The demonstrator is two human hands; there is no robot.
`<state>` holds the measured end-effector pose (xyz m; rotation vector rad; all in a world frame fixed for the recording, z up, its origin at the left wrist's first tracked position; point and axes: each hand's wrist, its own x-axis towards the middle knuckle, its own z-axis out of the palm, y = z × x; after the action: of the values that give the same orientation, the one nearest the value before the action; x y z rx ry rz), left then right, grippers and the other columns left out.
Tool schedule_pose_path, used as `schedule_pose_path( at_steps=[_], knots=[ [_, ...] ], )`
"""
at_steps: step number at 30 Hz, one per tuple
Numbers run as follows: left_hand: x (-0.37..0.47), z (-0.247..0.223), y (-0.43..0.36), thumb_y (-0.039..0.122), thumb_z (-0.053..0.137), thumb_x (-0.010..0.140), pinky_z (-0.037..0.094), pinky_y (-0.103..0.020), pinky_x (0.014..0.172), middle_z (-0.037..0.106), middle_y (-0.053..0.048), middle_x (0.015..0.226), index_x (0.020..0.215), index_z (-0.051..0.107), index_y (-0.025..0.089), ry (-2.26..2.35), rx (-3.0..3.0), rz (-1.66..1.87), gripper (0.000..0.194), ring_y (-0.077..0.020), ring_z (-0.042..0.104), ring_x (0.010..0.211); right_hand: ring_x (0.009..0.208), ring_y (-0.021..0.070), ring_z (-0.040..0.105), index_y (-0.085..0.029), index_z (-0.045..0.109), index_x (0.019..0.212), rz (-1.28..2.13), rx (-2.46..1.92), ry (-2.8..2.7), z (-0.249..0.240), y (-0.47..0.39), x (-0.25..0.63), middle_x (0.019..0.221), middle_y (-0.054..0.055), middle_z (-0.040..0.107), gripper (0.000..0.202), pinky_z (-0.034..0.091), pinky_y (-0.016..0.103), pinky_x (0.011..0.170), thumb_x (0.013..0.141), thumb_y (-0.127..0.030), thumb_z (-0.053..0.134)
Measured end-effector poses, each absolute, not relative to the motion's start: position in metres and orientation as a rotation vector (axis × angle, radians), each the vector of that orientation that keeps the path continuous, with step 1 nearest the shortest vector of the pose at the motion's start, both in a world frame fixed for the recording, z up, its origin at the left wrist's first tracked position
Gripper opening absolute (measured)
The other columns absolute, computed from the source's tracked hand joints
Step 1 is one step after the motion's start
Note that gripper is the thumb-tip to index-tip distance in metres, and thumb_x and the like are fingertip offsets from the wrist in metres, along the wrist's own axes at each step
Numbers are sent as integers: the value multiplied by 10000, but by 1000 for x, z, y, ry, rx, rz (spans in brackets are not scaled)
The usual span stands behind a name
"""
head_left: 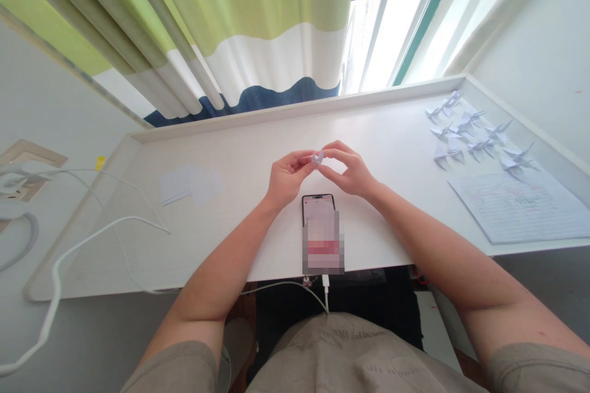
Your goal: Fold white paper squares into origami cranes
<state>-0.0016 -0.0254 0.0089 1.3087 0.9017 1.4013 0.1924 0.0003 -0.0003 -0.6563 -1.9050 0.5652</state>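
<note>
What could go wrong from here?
The small folded paper, held between the left hand and right hand, might crease or slip under uneven pressure. The phone lies near the edge of the table; a tug on the white cable might drag it off.

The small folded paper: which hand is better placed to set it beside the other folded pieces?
Probably the right hand: it touches the small folded paper, and the other folded pieces lie on its side of the desk. The left hand is farther from them.
</note>
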Motion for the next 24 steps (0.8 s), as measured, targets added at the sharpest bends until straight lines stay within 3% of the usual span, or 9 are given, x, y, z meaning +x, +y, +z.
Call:
schedule_pose_path(
  at_steps=[11, 16, 24],
  knots=[
    [-6, 2, -22, 427, 894, 828, 588, -361, 924, 775, -60, 1081, 940, 813, 238, 1070, 1469, 1348, 234, -214, 717, 1051, 875, 243, 691, -269, 747, 933, 632, -751, -1973, -6, 2, 192, 921, 57, 749, 272, 569, 426, 830, 1041, -492, 633],
    [-6, 0, -22, 426, 896, 822, 582, -378, 933, 805, -64, 987, 934, 804, 205, 1068, 1388, 1275, 265, -200, 739, 943, 784, 209, 665, -243, 720, 873, 718, -774, -1987, -6, 1, 192, 838, 36, 729, 361, 551, 389, 782, 1041, -544, 613],
    [-3, 8, -25, 377, 931, 771, 586, -376, 872, 797, -48, 849, 901, 816, 197, 1037, 1286, 1256, 250, -182, 725, 823, 822, 223, 734, -225, 725, 841, 896, -881, -1785, -1, -2, 188, 855, 57, 796, 456, 598, 415, 835, 1007, -638, 626]
  ],
)
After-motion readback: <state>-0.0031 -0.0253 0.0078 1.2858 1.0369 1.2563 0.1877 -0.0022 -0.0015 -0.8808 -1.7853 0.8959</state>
